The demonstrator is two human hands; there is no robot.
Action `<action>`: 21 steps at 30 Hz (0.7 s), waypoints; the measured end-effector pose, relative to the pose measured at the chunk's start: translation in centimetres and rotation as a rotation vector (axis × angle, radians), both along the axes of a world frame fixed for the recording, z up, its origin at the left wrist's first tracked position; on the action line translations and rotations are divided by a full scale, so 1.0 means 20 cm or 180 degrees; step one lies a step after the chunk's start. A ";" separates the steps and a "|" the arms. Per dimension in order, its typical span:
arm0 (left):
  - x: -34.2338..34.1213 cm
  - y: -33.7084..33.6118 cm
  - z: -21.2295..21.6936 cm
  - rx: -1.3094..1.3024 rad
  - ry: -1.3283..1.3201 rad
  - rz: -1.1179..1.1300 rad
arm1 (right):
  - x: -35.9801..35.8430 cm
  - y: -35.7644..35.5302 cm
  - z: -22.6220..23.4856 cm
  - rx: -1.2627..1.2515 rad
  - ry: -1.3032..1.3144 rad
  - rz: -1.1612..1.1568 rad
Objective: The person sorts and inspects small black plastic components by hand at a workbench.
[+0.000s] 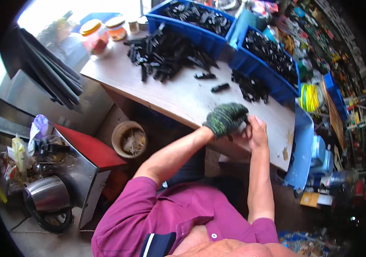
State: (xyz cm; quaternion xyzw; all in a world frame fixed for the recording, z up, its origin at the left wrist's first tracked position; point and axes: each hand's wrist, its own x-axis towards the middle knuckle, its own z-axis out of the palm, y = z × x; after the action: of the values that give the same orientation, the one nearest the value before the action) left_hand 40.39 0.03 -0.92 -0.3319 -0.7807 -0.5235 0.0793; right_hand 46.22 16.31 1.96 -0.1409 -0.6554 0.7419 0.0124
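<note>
Black parts (161,55) lie heaped on the far side of a pale worktop (170,96).
Two loose pieces (220,88) lie to the heap's near right. The gloved left hand (227,119) and bare right hand (258,132) meet above the near edge, fingers curled; what they grip, if anything, cannot be told. Filled blue bins (261,68) stand far right.

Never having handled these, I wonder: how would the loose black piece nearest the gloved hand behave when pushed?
Probably stiff: the black piece shows a straight outline. Likely light, being smaller than the gloved left hand. Its elongated, blocky shape may slide along the table rather than roll.
</note>
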 end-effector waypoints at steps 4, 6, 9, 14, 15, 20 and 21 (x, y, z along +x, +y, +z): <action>0.04 0.00 0.04 0.0262 -0.0284 0.0128 | 0.02 -0.03 -0.03 0.0211 0.0075 -0.0130; 0.05 -0.01 0.06 0.0444 -0.0557 0.0285 | 0.01 -0.05 -0.04 0.0225 0.0142 -0.0139; 0.02 0.00 0.02 0.0555 -0.0640 0.0554 | 0.01 -0.08 -0.03 0.0343 0.0249 -0.0141; -0.03 0.00 0.05 0.0478 -0.1239 0.0468 | 0.01 -0.10 -0.03 0.0603 0.0483 -0.0106; -0.02 0.00 0.08 0.0683 -0.1824 0.0249 | 0.01 -0.10 -0.03 0.0599 0.0488 -0.0091; 0.01 -0.01 0.07 0.0041 -0.0656 0.0882 | -0.01 -0.07 -0.12 0.0964 0.0800 -0.0408; 0.02 -0.05 0.13 -0.0148 -0.0752 0.1085 | 0.00 -0.07 -0.11 0.0897 0.0781 -0.0387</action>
State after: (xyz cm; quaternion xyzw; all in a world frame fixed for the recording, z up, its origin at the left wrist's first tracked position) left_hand 40.75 -1.00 1.68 -0.1331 -0.8413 -0.5196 0.0670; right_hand 46.12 14.86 -0.23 -0.0856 -0.7367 0.6523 0.1567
